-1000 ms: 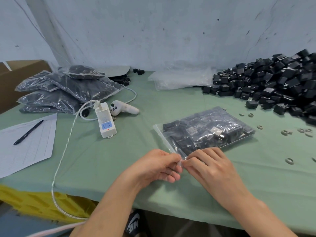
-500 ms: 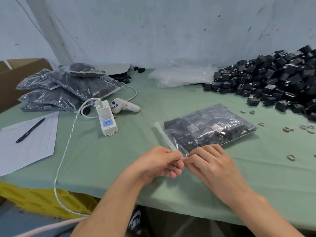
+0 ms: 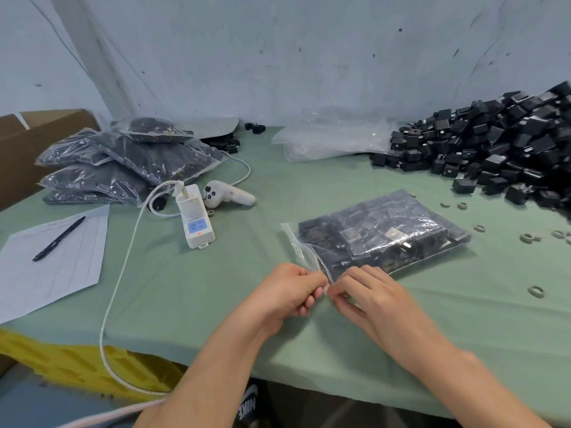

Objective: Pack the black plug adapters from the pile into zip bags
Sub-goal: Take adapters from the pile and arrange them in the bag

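Fingertips (image 3: 311,294) of my left hand (image 3: 285,293) and right hand (image 3: 375,296) pinch the zip bag (image 3: 386,236) mouth's near corner, long axis left-right, mouth left, shoe (image 3: 248,407) reads NIKE.

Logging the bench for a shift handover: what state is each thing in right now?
Zip bag: packed full, lying flat, near corner pinched by both hands.
Left hand: pinches bag corner.
Right hand: pinches bag corner.
Adapter pile: loose, unpacked.
Packed bags: stacked at left.
Empty bags: flat, unfilled.
Pen: lying on paper sheet.
White socket: cable plugged in, display lit.
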Demonstrator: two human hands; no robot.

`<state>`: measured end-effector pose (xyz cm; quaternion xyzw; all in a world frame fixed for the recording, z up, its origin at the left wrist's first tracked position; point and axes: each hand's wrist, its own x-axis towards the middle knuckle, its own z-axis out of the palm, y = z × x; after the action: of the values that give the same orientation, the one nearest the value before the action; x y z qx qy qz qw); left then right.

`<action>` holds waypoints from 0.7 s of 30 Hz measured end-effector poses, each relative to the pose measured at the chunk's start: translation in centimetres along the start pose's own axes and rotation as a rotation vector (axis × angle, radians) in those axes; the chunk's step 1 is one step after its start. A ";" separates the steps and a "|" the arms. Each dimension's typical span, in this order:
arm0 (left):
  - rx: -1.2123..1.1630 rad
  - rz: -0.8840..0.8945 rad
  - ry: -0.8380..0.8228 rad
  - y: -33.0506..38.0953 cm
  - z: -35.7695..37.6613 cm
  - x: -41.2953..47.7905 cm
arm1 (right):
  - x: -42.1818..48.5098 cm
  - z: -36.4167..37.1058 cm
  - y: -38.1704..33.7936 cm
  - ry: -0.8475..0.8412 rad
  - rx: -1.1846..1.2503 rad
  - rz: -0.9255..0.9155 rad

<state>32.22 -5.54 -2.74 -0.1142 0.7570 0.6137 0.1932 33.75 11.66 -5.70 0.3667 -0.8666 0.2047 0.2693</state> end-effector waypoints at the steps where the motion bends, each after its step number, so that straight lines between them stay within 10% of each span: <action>1: 0.011 0.003 0.017 0.1 0.0 0.1 | 0.1 0.0 0.0 -0.012 0.019 0.009; 21: 0.254 0.103 0.206 -0.7 -0.2 1.1 | 1.1 1.8 -0.1 0.143 -0.235 -0.056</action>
<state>31.50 -5.86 -3.77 -0.1122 0.8492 0.5071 0.0961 32.60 10.07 -6.38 0.3411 -0.8526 0.1200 0.3772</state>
